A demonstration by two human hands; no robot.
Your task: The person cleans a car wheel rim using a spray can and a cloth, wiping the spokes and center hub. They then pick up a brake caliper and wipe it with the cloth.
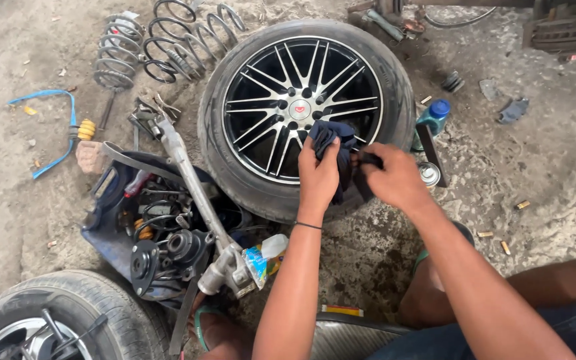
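Both hands, the left hand (317,175) and the right hand (393,179), grip a dark cloth (333,141) against the wheel rim (268,100); the floor (555,167) is littered, wiping seems unfinished.

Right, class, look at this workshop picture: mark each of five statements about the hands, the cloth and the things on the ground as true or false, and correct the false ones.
1. Both hands hold a dark cloth. True: the left hand and the right hand grip the dark cloth.
2. The wheel under the hands stands upright. False: the wheel lies flat on the ground.
3. Coil springs lie beyond the wheel. True: the coil springs lie up and to its left.
4. A blue-capped bottle stands left of the wheel. False: the bottle is to its right.
5. The blue strap lies across the wheel. False: the blue strap lies on the ground at far left.
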